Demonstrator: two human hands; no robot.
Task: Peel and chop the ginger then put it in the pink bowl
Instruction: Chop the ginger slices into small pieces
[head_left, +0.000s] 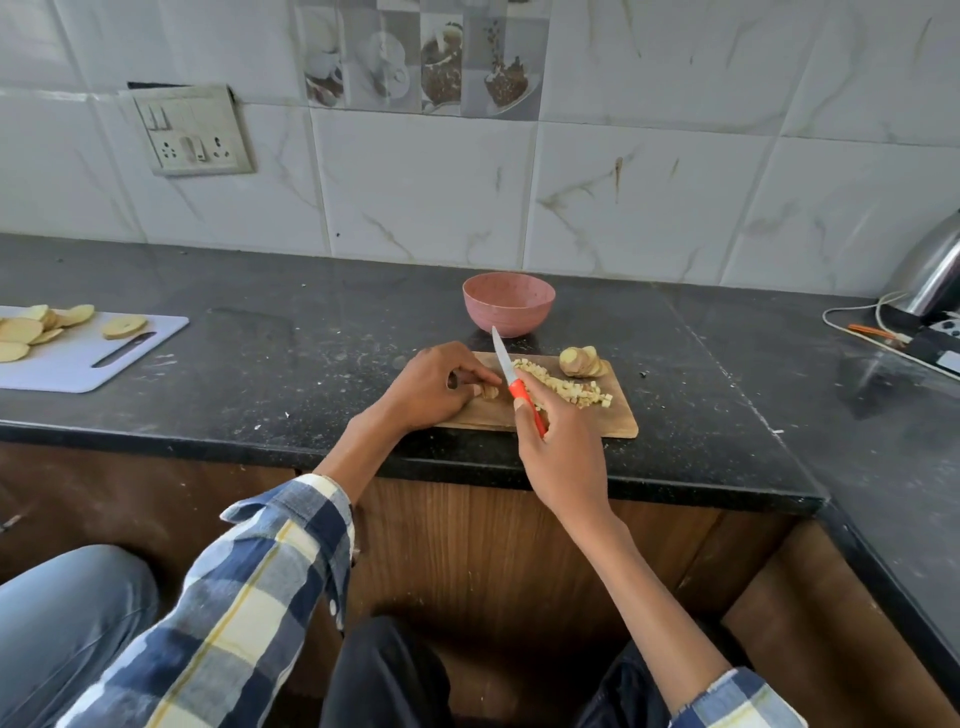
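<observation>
Nearest the camera is the checked sleeve (249, 613) of the left arm, reaching up to the wooden chopping board (618, 415) at the front edge of the dark desk (311, 338).

The piece of ginger (487, 392) now being worked lies on the board's left part, small and stubby, its long axis running roughly left to right. The left hand (436, 384) covers its left end, fingers (475, 375) curled down on it and pinning it, so only the right end shows. Just to the right of that free end stands the knife (511, 376), blade pointing away toward the wall, tip raised; the right hand (561, 447) grips its orange handle with the fingers wrapped round it. The blade thus lies across the ginger's length, which suits a crosswise cut, and the cut face is nearer the right hand.

Right of the blade lies a heap of chopped ginger (566, 387), and beyond it, at the board's far right corner, a stack of ginger slices (582, 362) not yet diced. The pink bowl (508, 304) stands just behind the board, seemingly empty.
</observation>
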